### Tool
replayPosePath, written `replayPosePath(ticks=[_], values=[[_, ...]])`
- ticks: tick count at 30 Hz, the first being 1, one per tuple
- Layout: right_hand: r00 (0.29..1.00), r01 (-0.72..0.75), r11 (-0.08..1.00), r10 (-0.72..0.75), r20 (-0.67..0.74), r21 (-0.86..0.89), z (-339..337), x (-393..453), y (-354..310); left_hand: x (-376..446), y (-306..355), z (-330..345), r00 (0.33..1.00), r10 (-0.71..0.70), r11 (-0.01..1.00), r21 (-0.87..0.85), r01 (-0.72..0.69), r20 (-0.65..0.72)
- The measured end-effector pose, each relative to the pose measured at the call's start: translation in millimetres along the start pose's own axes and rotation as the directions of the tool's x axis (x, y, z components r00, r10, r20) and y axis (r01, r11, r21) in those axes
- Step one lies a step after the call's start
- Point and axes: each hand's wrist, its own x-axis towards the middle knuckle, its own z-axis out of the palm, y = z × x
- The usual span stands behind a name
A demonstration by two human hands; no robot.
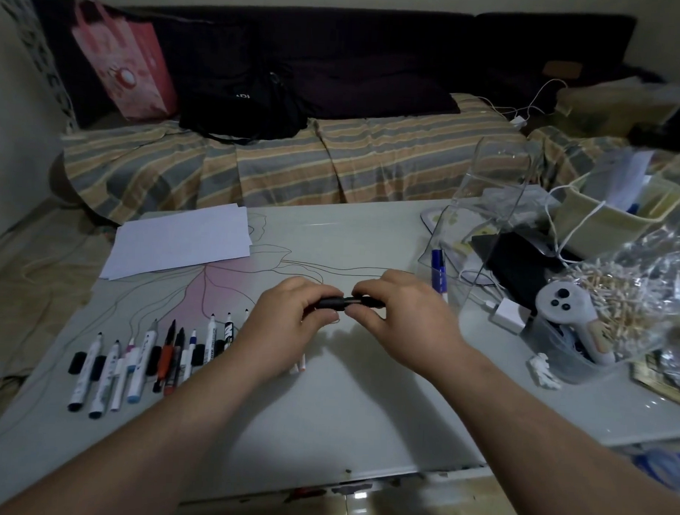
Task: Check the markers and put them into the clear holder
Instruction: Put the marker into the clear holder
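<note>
Both hands hold one black marker (342, 303) level above the middle of the table. My left hand (290, 325) grips its left end and my right hand (402, 317) grips its right end. Several uncapped markers (134, 362) lie in a row on the table at the left, with loose black caps beside them. The clear holder (482, 208) stands at the right, just past my right hand, and a blue marker (438, 270) stands inside it.
White paper sheets (184, 244) lie at the table's back left. At the right sit a black box (523, 263), a white charger (508, 313), a white controller (568, 307) in a tub, and a crinkly bag (634, 290). A striped sofa (295, 167) runs behind the table.
</note>
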Motion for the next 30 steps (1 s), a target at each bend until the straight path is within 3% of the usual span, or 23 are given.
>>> replayPosePath(ticks=[3, 7, 20, 23, 26, 28, 30], values=[[0.996, 0.088, 0.995, -0.088, -0.005, -0.055, 1.6, 0.6, -4.3, 1.0, -1.1, -3.3, 0.996, 0.054, 0.994, 0.095, -0.060, 0.068], [0.991, 0.131, 0.986, -0.133, -0.010, -0.104, -0.4, 0.9, -7.2, 1.0, 2.1, -6.5, 0.995, 0.029, 0.997, 0.074, -0.036, 0.099], [0.994, 0.057, 0.998, -0.053, 0.095, -0.039, -2.9, -2.0, -17.2, -2.0, 14.5, -5.7, 0.996, 0.060, 0.996, 0.067, -0.065, 0.071], [0.984, 0.103, 0.979, -0.075, 0.163, -0.173, -7.3, 0.5, -19.3, -4.3, 23.0, -0.5, 0.999, -0.041, 0.994, -0.101, 0.043, 0.027], [0.955, 0.032, 0.999, -0.040, 0.295, 0.034, -12.0, -0.3, -20.8, -2.2, 32.6, 2.9, 0.977, -0.210, 0.860, -0.478, 0.176, -0.019], [0.970, -0.049, 0.988, 0.013, 0.242, 0.144, -19.0, 0.5, -17.0, 1.3, 38.3, 4.2, 0.969, -0.245, 0.735, -0.656, 0.171, -0.022], [0.991, -0.098, 0.983, 0.084, 0.101, 0.152, -33.0, 4.5, -7.3, 3.9, 39.1, 8.1, 0.973, -0.231, 0.734, -0.660, 0.159, -0.022]])
